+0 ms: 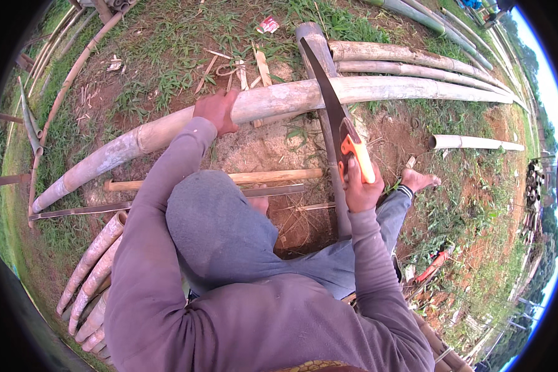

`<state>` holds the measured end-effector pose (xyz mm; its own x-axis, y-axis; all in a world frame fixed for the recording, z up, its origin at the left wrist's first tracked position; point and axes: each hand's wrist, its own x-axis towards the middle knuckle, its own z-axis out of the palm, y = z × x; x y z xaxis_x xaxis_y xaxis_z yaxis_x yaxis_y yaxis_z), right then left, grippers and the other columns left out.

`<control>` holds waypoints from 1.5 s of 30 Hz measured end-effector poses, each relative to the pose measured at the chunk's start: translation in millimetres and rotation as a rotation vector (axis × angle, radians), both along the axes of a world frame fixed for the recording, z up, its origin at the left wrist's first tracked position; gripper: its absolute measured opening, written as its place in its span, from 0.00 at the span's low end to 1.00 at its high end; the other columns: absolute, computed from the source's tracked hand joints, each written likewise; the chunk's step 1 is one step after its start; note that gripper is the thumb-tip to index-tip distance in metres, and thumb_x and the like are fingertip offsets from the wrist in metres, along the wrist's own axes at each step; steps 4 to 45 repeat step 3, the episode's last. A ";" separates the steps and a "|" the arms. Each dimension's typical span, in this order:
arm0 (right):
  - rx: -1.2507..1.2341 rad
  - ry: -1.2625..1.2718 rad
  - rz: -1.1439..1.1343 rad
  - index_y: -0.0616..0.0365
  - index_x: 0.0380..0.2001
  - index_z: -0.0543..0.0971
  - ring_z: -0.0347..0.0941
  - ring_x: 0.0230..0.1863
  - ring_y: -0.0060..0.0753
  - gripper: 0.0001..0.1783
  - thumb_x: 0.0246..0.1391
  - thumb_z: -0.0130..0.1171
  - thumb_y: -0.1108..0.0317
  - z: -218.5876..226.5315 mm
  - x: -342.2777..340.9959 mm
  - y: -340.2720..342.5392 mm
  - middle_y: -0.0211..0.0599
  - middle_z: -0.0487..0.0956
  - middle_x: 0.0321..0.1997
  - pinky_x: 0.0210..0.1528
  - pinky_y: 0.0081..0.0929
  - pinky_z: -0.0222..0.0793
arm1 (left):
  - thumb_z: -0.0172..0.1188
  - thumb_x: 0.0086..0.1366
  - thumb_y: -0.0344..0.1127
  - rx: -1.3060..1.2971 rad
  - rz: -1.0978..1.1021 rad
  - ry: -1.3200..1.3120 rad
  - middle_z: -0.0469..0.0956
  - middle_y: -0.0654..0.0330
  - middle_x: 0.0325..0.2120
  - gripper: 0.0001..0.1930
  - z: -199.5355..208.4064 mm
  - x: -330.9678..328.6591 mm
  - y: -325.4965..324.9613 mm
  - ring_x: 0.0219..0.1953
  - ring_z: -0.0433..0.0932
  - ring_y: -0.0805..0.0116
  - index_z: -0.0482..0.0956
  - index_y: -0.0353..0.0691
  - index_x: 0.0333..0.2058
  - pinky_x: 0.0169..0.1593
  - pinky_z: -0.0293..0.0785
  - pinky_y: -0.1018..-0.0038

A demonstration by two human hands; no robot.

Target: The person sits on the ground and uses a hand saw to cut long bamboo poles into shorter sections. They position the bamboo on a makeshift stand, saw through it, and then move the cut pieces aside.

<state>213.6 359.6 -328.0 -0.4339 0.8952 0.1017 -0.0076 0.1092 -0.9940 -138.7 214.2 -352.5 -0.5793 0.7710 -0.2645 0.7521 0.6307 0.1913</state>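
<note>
A long, thick bamboo pole (278, 101) runs across in front of me, resting over a grey crosswise post (326, 133). My left hand (217, 111) is wrapped round the pole, left of the post. In my right hand (362, 185) is a hand saw (328, 93) with an orange handle and a dark curved blade. The blade points away from me and passes over the pole where it crosses the post. Whether its teeth touch the bamboo I cannot tell.
More bamboo poles (409, 54) lie at the far right, with a short bamboo length (474, 142) nearer. Cut bamboo pieces (99, 260) are stacked at the near left. A wooden stick (273, 177) and a flat strip (276, 190) lie before my knee. An orange-handled tool (433, 266) lies at right.
</note>
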 end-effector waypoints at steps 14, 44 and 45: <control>-0.006 -0.067 -0.008 0.62 0.48 0.77 0.70 0.18 0.15 0.11 0.71 0.64 0.67 -13.3 90.7 -40.3 0.28 0.78 0.22 0.20 0.16 0.68 | 0.82 0.47 0.49 0.026 -0.023 0.030 0.79 0.50 0.57 0.50 -9.5 -0.4 -1.2 0.59 0.80 0.42 0.67 0.51 0.68 0.65 0.75 0.52; -0.006 -0.067 -0.008 0.62 0.48 0.77 0.70 0.18 0.15 0.11 0.71 0.64 0.67 -13.3 90.7 -40.3 0.28 0.78 0.22 0.20 0.16 0.68 | 0.82 0.47 0.49 0.026 -0.023 0.030 0.79 0.50 0.57 0.50 -9.5 -0.4 -1.2 0.59 0.80 0.42 0.67 0.51 0.68 0.65 0.75 0.52; -0.006 -0.067 -0.008 0.62 0.48 0.77 0.70 0.18 0.15 0.11 0.71 0.64 0.67 -13.3 90.7 -40.3 0.28 0.78 0.22 0.20 0.16 0.68 | 0.82 0.47 0.49 0.026 -0.023 0.030 0.79 0.50 0.57 0.50 -9.5 -0.4 -1.2 0.59 0.80 0.42 0.67 0.51 0.68 0.65 0.75 0.52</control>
